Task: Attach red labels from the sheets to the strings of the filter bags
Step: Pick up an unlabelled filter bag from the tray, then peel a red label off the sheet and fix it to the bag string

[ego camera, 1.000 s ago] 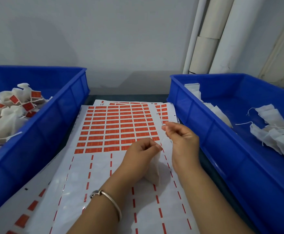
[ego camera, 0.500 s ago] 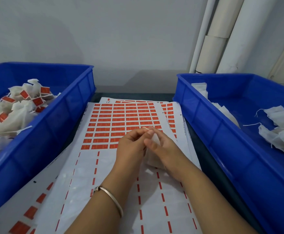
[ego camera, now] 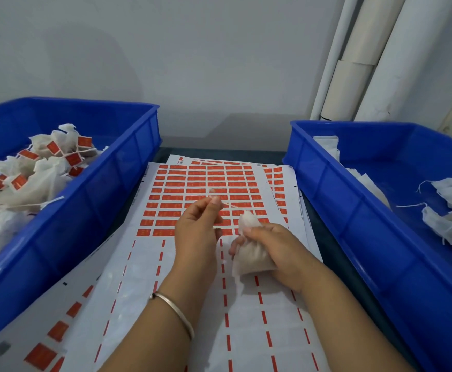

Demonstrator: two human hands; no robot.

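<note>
A sheet of red labels (ego camera: 206,189) lies flat between two blue bins, its near half stripped down to thin red dashes. Above it, my right hand (ego camera: 276,251) grips a white filter bag (ego camera: 251,257) around its body, and the bag's neck sticks out above my fingers. My left hand (ego camera: 196,226) pinches the bag's thin string (ego camera: 229,205) between thumb and fingertips, and the string runs taut from there towards the bag's neck. A silver bangle sits on my left wrist.
The left blue bin (ego camera: 90,200) holds a heap of filter bags with red labels (ego camera: 39,167) attached. The right blue bin (ego camera: 340,210) holds plain white bags (ego camera: 450,210) with loose strings. More label sheets (ego camera: 42,345) stick out at the lower left. White pipes (ego camera: 359,57) stand against the back wall.
My hands, held together over the sheet, have drawn apart. The right hand now holds the bag lower right, and the left has pulled the string out up-left.
</note>
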